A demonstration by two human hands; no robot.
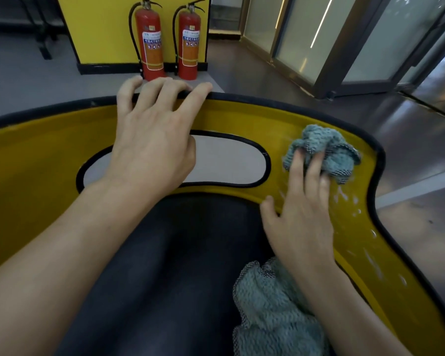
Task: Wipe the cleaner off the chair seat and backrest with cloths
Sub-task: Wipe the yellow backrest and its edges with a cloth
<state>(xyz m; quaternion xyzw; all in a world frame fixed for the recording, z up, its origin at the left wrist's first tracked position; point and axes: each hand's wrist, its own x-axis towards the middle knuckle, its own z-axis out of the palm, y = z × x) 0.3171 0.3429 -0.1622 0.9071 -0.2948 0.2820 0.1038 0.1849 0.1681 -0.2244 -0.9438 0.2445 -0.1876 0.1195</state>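
Standing behind the yellow backrest (49, 150), two red fire extinguishers (149, 47).

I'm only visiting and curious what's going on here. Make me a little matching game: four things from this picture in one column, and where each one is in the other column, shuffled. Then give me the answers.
Things
1. left hand
2. crumpled cloth
3. second cloth
4. fire extinguishers

Places
A. standing on the floor beyond the backrest
B. lying on the dark seat
C. gripping the backrest's top edge
D. pressed against the yellow backrest by the right hand

Pairs: 1-C, 2-D, 3-B, 4-A
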